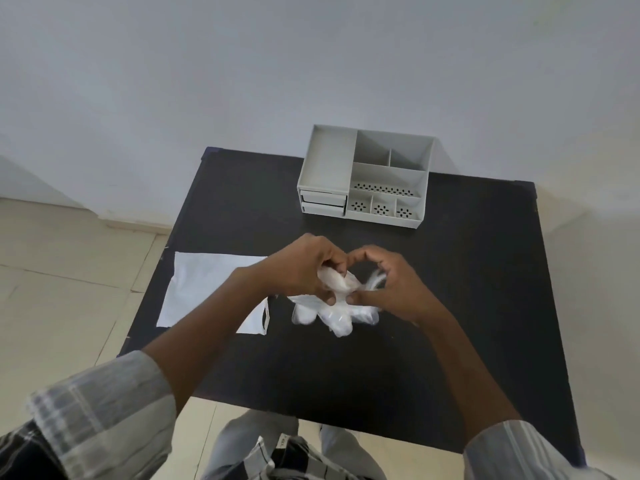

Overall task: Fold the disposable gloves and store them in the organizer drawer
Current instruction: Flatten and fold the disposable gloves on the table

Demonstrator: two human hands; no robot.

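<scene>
Bare table (pixel 450 271) is lying open beyond the fingertips (pixel 341 263); only the organizer (pixel 363 178) is standing ahead, well apart.

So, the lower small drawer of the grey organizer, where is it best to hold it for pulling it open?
Grip the front panel of the lower drawer, at the organizer's front left, coming from the near side. Only this face shows and it points toward the person; no handle is visible, so probably hook fingertips over its top edge, in the dark gap below the upper drawer.

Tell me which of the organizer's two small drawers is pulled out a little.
The lower drawer on the organizer's left side seems to stick out slightly at its left end; the upper drawer sits flush.
</scene>
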